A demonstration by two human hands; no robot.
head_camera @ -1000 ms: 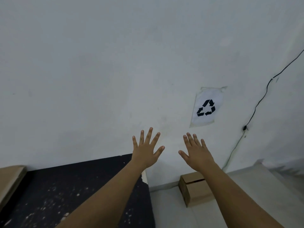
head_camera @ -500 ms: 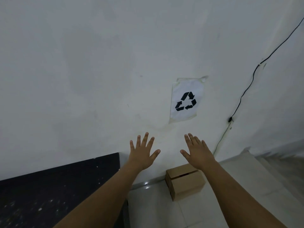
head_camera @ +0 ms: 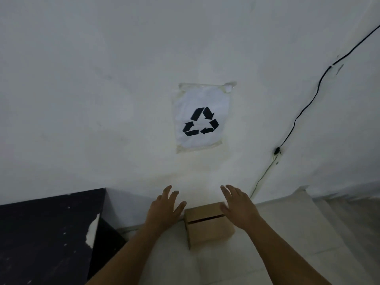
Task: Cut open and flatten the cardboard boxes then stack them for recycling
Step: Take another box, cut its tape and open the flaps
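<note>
Both hands have dropped toward one cardboard box (head_camera: 207, 225) on the floor (head_camera: 287, 243): left hand (head_camera: 164, 208) and right hand (head_camera: 238, 206), fingers spread, holding nothing.

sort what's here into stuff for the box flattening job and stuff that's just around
For the job:
box, not yet flattened, on the floor by the wall
left hand, holding nothing
right hand, holding nothing
recycling sign on the wall above the box

Just around:
black table
cable on the wall
</note>
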